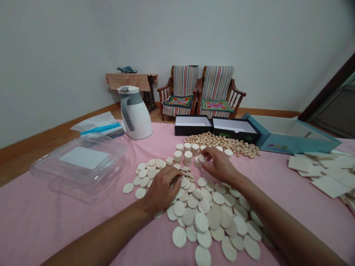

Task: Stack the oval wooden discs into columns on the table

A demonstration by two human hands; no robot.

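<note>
- Behind us, a white wall meets a wooden floor, and two striped wooden armchairs (198,88) stand at upper centre.
- A pink cloth (55,229) covers our surface. A white thermal jug (137,114) and a clear plastic tray (80,166) sit at left, two open black boxes (216,125) at upper centre, and square wooden tiles (324,177) at right.
- Pale wooden discs (208,221) lie loose across lower centre, with short disc stacks (188,157) and a heap of small wooden rounds (222,144) beyond them.
- Our left hand (161,190) curves down onto the loose discs; we cannot tell whether it grips any.
- Our right hand (219,164) pinches one disc (202,158) between thumb and fingers, beside the stacks.
</note>
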